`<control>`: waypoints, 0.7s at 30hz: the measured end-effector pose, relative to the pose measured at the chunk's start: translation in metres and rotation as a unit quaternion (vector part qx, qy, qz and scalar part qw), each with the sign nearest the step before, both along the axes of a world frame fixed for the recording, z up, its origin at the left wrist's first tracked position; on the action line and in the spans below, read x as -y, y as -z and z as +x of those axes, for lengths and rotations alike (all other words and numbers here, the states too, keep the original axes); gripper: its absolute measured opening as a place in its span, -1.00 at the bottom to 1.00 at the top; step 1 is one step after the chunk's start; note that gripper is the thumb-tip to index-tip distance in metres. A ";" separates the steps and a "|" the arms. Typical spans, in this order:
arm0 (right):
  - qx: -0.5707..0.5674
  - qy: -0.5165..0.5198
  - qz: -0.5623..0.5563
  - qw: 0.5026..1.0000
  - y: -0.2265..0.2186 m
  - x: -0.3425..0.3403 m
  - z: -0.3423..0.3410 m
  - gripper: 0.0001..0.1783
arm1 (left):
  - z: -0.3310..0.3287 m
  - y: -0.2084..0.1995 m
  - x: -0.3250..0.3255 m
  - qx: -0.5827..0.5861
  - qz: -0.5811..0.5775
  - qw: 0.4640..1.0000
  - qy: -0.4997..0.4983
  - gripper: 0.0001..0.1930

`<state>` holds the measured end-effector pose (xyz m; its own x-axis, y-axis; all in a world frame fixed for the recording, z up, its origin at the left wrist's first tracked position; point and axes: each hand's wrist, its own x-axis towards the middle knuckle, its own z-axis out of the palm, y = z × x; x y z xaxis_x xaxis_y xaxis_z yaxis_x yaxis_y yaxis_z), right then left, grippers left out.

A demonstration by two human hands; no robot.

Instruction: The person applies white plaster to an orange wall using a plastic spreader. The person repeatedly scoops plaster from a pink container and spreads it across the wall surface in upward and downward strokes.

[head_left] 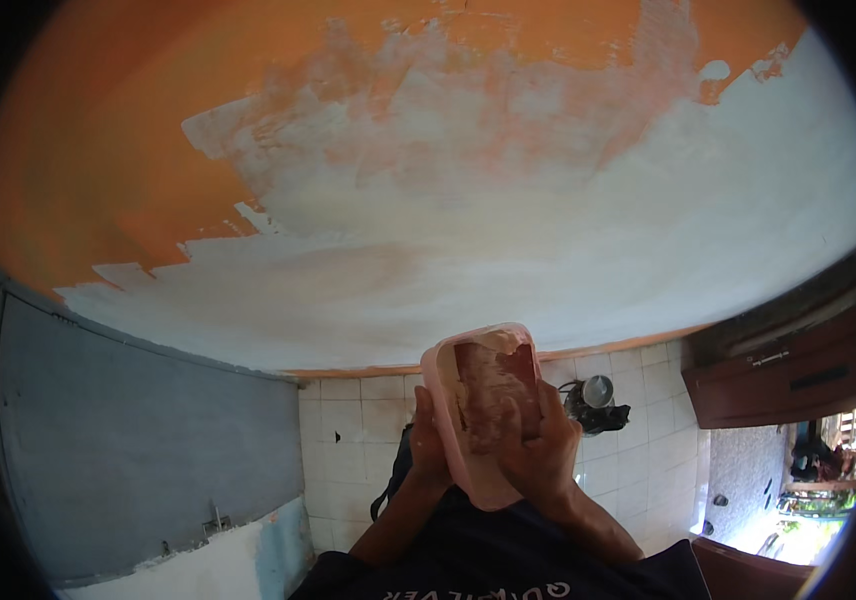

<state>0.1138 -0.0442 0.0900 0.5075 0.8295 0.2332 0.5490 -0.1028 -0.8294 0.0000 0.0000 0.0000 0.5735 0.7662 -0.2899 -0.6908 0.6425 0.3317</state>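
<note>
Low in front of my body I hold a pale pink plastic tub (432, 375) with rounded corners, tilted up toward me. My left hand (430, 440) is closed around its left side, with the fingertips hidden behind it. Over the opening lies a reddish-brown flat sheet (496, 385) smeared with whitish powder or paste. My right hand (543, 450) grips the sheet's lower right part, its thumb across the face and its fingers at the right edge. How much the tub contains beneath the sheet is hidden.
Ahead rises an orange wall (138, 150) widely coated with white filler (588, 240). A grey door (148, 430) stands left, a dark brown wooden door (798, 370) right, beside a bright opening. On the white tiled floor (348, 430) sit a round container (598, 391) and a black bag (606, 420).
</note>
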 end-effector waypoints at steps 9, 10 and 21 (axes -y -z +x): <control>0.013 -0.020 0.021 0.999 0.011 -0.003 -0.007 -0.61 | -0.002 -0.002 0.003 0.004 -0.002 1.000 -0.010 -0.30; 0.011 -0.023 0.025 0.999 0.011 -0.005 -0.008 -0.61 | -0.003 -0.003 0.002 0.000 0.013 1.000 -0.012 -0.30; -0.079 0.014 -0.002 0.997 -0.011 0.009 0.006 -0.68 | -0.006 0.012 -0.003 0.230 0.011 0.973 -0.005 -0.24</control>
<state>0.1202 -0.0536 0.1007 0.5613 0.8149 0.1447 0.4080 -0.1203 -0.9050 -0.0060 0.0030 -0.0124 0.6312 0.7755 0.0126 -0.7756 0.6312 -0.0001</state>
